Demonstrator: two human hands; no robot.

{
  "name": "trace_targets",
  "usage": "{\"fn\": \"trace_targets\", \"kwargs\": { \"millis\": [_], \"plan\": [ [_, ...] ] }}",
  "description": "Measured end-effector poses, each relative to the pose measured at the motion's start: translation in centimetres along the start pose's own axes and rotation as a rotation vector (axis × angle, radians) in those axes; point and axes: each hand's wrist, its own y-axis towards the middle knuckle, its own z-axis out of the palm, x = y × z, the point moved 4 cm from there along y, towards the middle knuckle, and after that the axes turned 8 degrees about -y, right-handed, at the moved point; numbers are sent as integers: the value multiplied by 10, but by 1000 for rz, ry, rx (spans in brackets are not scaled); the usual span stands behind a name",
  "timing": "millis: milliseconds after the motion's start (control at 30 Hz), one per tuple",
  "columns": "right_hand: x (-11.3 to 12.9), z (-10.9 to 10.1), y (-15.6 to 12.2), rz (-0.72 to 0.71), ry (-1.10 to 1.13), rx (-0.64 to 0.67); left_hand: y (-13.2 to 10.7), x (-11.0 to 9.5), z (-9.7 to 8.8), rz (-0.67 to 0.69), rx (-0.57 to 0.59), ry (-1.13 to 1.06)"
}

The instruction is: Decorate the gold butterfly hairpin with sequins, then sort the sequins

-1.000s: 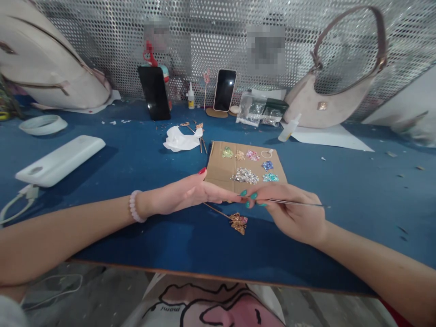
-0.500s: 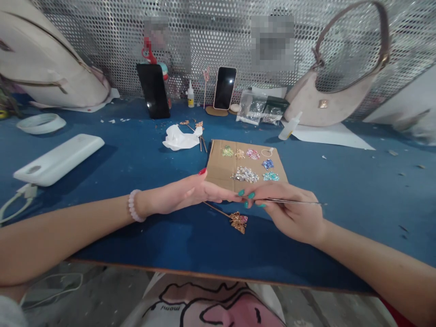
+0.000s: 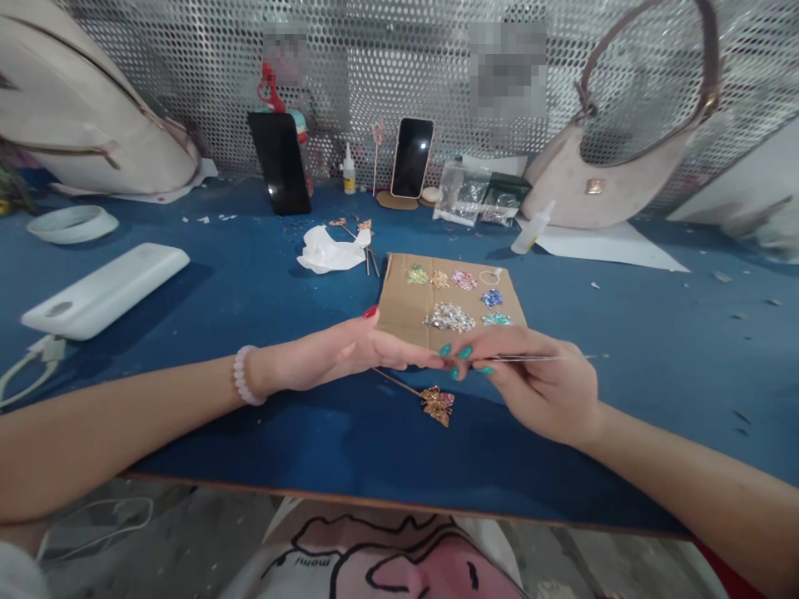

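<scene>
My left hand [image 3: 340, 353] reaches in from the left, palm sideways, with its fingers stretched out and nothing gripped. Its fingertips meet the fingers of my right hand [image 3: 537, 378], which pinches a pair of thin metal tweezers [image 3: 530, 358]; their far end extends right past the knuckles. Just below the hands lies a gold butterfly hairpin [image 3: 438, 405] with pink stones on one wing, its stem running under my left hand. Behind the hands, a cardboard piece [image 3: 399, 312] bears small piles of rhinestones: silver [image 3: 450, 317], teal [image 3: 496, 319], blue [image 3: 492, 298], pink, green and champagne.
White crumpled paper [image 3: 330, 252] and more gold hairpins [image 3: 369, 249] lie behind the cardboard. A white power bank [image 3: 107, 289] with a cable sits left. Glue bottles [image 3: 533, 230], phones [image 3: 413, 158], plastic bags [image 3: 460, 195] and a handbag [image 3: 615, 187] line the back.
My right hand and the tweezers have shifted slightly right, and the tweezers lie a little more level. My left hand keeps nearly the same pose. The view has moved slightly.
</scene>
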Motion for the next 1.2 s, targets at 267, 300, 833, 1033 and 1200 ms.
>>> {"fn": "trace_targets", "kwargs": {
  "millis": [267,300,833,1033,1200],
  "plan": [
    [1,1,0,-15,16,2,0,-1,0,-1,-3,-12],
    [1,1,0,-15,12,0,0,-1,1,-7,-7,-7],
    [-9,10,-2,323,380,22,-1,-4,3,-7,-9,70],
    [-15,17,-2,550,588,40,-3,-8,6,-11,-44,324],
    [-19,27,-5,622,813,70,-1,-13,10,11,-6,479]
  ]
}}
